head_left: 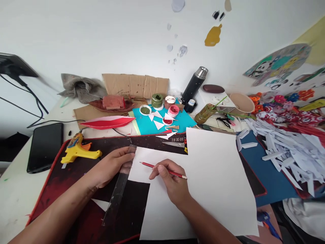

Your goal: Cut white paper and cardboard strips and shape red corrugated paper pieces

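A large white sheet of paper [210, 189] lies on a dark red-edged mat [83, 162], with a notch cut from its lower left. My right hand [175, 183] rests over the sheet, fingers closed around a red pencil [149, 165] whose tip points left, near the paper's left strip. My left hand [114, 166] grips a clear ruler [117, 196] near its upper end, thumb on top. The ruler slants down along the paper's left edge. A white paper scrap [101, 204] lies beside the ruler's lower part.
A yellow glue gun [81, 150] and black phone [45, 147] lie at left. Behind are a red paper boat shape [108, 122], open paint jars [157, 100], scissors [175, 144] and a black thermos [194, 84]. Folded white paper strips [286, 149] pile at right.
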Demonstrator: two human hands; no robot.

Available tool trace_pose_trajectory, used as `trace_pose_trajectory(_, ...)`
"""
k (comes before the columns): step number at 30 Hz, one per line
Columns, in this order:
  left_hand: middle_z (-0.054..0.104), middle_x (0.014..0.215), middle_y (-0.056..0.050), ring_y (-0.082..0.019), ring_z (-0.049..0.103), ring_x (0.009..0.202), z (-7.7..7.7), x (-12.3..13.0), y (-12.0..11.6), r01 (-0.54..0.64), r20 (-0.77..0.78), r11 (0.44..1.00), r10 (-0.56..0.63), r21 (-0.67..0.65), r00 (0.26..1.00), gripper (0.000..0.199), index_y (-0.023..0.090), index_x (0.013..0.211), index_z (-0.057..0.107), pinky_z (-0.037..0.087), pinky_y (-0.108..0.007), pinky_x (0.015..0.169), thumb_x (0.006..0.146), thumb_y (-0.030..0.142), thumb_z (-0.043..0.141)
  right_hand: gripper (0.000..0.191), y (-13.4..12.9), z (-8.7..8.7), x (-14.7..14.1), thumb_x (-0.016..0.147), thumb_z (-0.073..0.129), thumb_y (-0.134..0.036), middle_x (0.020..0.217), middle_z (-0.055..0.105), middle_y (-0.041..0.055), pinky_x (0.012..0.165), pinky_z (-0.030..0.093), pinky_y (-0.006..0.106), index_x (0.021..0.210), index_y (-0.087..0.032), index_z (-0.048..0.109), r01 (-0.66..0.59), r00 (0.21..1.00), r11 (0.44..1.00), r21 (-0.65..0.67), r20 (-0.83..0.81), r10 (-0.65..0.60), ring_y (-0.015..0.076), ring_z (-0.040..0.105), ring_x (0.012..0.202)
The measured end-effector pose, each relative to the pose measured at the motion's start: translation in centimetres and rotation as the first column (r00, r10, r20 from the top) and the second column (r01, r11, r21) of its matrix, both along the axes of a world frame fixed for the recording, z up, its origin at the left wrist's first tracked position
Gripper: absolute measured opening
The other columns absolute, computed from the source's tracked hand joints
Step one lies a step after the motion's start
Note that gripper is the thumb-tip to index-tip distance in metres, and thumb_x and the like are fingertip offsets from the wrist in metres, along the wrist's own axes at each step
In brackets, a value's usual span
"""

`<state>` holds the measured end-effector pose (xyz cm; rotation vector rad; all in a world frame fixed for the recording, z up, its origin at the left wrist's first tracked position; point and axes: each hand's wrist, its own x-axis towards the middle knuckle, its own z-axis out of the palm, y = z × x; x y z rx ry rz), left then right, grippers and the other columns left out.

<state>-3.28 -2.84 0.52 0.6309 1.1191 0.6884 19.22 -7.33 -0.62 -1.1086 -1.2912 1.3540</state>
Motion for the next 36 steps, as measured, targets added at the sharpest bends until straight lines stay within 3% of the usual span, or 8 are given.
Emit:
trace_pose_trajectory(7, 0.068, 0.076, -0.002, -0.015, 0.063, 0.065, -0.2, -0.3, -0.3, -0.019, 0.01, 1.0, 0.019, 0.013, 1.0, 0.04, 0.017, 0.093, 0.072, 0.052, -0.024, 0.059, 0.073, 0.044, 0.093, 0.038, 1.6, 0.7, 2.3, 0.102, 0.068, -0.056, 0.072, 0.08, 0.0052, 0.077, 0.059, 0.037, 0.087, -0.022, 0.075, 0.097, 0.995, 0.995, -0.012, -0.001, -0.098, 0.023, 0.076, 0.072)
trace_pose_trajectory(12, 0.069, 0.077, -0.002, -0.015, 0.063, 0.065, 0.1, -1.1, -0.1, -0.039, -0.036, 0.998, 0.041, 0.056, 0.999, 0.038, 0.017, 0.094, 0.074, 0.053, -0.025, 0.059, 0.074, 0.044, 0.092, 0.043, 2.5, 0.1, 3.3, 0.098, 0.071, -0.061, 0.069, 0.077, 0.0039, 0.075, 0.057, 0.036, 0.084, -0.021, 0.074, 0.16, 0.985, 0.986, -0.051, -0.062, -0.163, 0.0215, 0.074, 0.068)
trace_pose_trajectory(17, 0.076, 0.083, -0.004, -0.019, 0.072, 0.073, 0.7, -2.2, 0.5, -0.05, -0.124, 0.993, 0.064, 0.112, 0.99, 0.046, 0.019, 0.099, 0.076, 0.061, -0.03, 0.068, 0.07, 0.051, 0.094, 0.046, 2.9, -1.2, 3.3, 0.096, 0.071, -0.065, 0.066, 0.075, 0.0043, 0.077, 0.054, 0.038, 0.085, -0.02, 0.074, 0.119, 0.985, 0.985, -0.123, -0.111, -0.133, 0.0225, 0.073, 0.067)
trace_pose_trajectory(21, 0.084, 0.096, -0.01, -0.029, 0.08, 0.088, 1.1, -3.1, 0.7, -0.011, -0.171, 0.991, 0.034, 0.135, 0.985, 0.062, 0.02, 0.108, 0.075, 0.067, -0.04, 0.083, 0.068, 0.063, 0.092, 0.047, 3.2, -2.0, 3.3, 0.093, 0.074, -0.066, 0.066, 0.074, 0.0031, 0.074, 0.053, 0.037, 0.082, -0.02, 0.073, 0.124, 0.973, 0.978, -0.166, -0.173, -0.153, 0.0212, 0.071, 0.065)
trace_pose_trajectory(29, 0.082, 0.121, -0.015, -0.036, 0.078, 0.115, 0.8, -5.7, 0.9, 0.027, -0.34, 0.967, 0.063, 0.254, 0.938, 0.074, 0.019, 0.124, 0.073, 0.064, -0.046, 0.1, 0.074, 0.072, 0.082, 0.05, 3.4, -2.4, 3.4, 0.088, 0.078, -0.069, 0.063, 0.069, 0.0008, 0.07, 0.051, 0.035, 0.078, -0.02, 0.072, 0.168, 0.951, 0.962, -0.214, -0.223, -0.216, 0.0187, 0.068, 0.06)
trace_pose_trajectory(32, 0.082, 0.12, -0.013, -0.034, 0.076, 0.114, 0.7, -6.3, 0.9, 0.098, -0.465, 0.945, 0.062, 0.312, 0.883, 0.072, 0.02, 0.126, 0.074, 0.064, -0.045, 0.096, 0.08, 0.074, 0.075, 0.05, 3.4, -2.3, 3.4, 0.088, 0.079, -0.068, 0.064, 0.069, 0.0011, 0.069, 0.051, 0.035, 0.078, -0.02, 0.072, 0.172, 0.947, 0.961, -0.218, -0.233, -0.222, 0.0184, 0.067, 0.059)
trace_pose_trajectory(36, 0.081, 0.113, -0.01, -0.034, 0.073, 0.108, 1.2, -6.3, 0.7, 0.287, -0.707, 0.898, 0.037, 0.333, 0.706, 0.066, 0.021, 0.111, 0.078, 0.058, -0.044, 0.093, 0.086, 0.079, 0.06, 0.049, 3.3, -2.2, 3.4, 0.088, 0.079, -0.068, 0.063, 0.069, 0.0013, 0.07, 0.052, 0.035, 0.078, -0.02, 0.073, 0.166, 0.947, 0.962, -0.218, -0.236, -0.217, 0.0187, 0.067, 0.06)
